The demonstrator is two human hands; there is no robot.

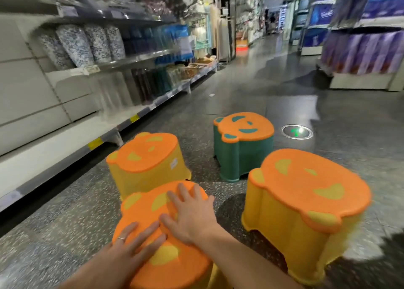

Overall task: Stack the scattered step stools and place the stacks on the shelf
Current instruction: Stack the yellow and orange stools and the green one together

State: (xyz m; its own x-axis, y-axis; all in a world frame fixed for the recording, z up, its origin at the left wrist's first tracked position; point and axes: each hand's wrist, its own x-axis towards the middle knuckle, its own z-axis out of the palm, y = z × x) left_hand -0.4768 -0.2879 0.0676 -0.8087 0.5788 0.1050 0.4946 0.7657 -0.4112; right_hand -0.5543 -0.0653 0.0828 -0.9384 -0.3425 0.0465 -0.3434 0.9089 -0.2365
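Note:
Several bear-shaped step stools stand on the shop floor. The nearest yellow stool (175, 264) has an orange top, and both my hands lie flat on it with fingers spread: my left hand (133, 242) on its near left part, my right hand (192, 214) on its middle. Neither hand grips anything. Just behind it stands a second yellow stool (146, 164). A third yellow stool (306, 210) is to the right. A green stool (242, 144) with an orange top stands farther back. The low white shelf (56, 148) runs along the left.
Upper shelves on the left hold patterned containers (87, 43) and dark goods. Across the aisle at the right are shelves with purple and blue packs (360, 52). A round floor light (297, 132) sits right of the green stool. A speckled grey floor stretches ahead.

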